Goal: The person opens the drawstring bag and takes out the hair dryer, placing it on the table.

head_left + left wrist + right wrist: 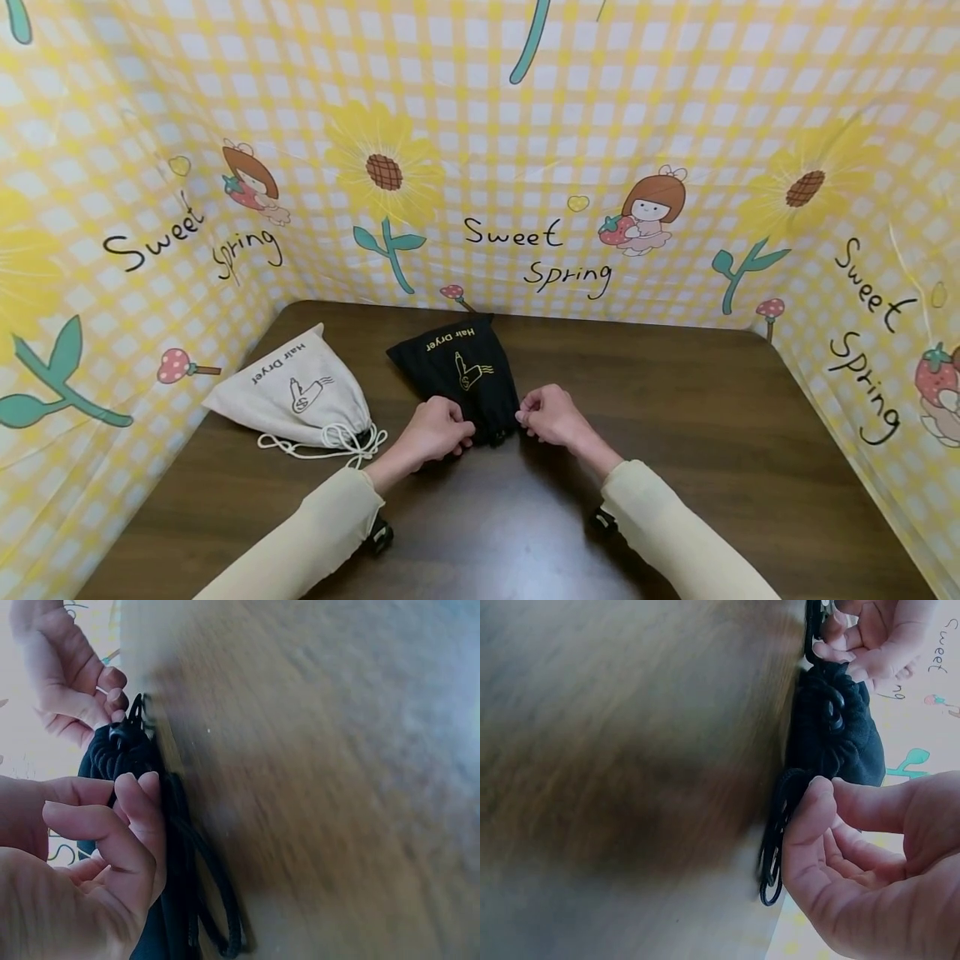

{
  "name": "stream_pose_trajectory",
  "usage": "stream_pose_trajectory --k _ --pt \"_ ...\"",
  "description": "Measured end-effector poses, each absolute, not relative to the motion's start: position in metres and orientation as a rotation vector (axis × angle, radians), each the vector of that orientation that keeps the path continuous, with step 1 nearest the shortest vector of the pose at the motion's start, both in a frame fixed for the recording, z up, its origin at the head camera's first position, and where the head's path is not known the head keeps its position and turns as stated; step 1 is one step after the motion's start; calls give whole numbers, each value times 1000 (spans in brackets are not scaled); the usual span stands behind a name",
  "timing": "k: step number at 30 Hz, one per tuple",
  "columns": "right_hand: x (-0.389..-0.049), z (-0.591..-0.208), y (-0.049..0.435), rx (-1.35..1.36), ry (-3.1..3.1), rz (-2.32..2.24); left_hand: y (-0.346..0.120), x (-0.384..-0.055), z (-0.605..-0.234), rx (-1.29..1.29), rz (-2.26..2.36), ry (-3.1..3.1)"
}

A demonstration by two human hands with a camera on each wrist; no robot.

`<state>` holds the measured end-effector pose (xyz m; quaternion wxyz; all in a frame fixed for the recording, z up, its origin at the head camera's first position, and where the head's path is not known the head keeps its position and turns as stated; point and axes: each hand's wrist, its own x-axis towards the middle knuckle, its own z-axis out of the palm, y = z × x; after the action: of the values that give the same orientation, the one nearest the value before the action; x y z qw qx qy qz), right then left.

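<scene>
A black drawstring bag (480, 379), printed "Hair Dryer" with a yellow dryer drawing, lies on the table with its gathered mouth toward the person. At the left of that mouth, the left hand (437, 429) pinches a black cord (210, 877), whose loop hangs down to the tabletop. The right hand (553, 414) pinches the black cord (771, 862) at the other side, thumb and index fingertips together. Between the hands the bag's mouth (832, 712) is bunched into tight folds. In the head view the left hand hides part of the bag's lower left edge.
To the left lies a beige drawstring bag (296, 392) with the same print in black, its white cord (345, 442) looped loosely near the left wrist. A brown wooden table (675, 400) is walled by yellow checked cloth (510, 150) at the back and sides.
</scene>
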<state>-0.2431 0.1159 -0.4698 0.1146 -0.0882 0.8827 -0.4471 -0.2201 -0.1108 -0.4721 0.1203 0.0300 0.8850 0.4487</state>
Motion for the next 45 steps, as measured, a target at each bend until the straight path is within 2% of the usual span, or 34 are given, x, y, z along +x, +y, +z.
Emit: stream_pose_trajectory --k 15,33,45 --pt "-239 -468 114 -157 2558 -1308 -110 -218 -467 58 1257 2655" --pt "-240 -470 111 -233 2604 -1306 -107 -220 -470 4 1376 2540" --pt "-242 -471 121 -169 2612 -1321 -114 -214 -467 -1 1392 2542"
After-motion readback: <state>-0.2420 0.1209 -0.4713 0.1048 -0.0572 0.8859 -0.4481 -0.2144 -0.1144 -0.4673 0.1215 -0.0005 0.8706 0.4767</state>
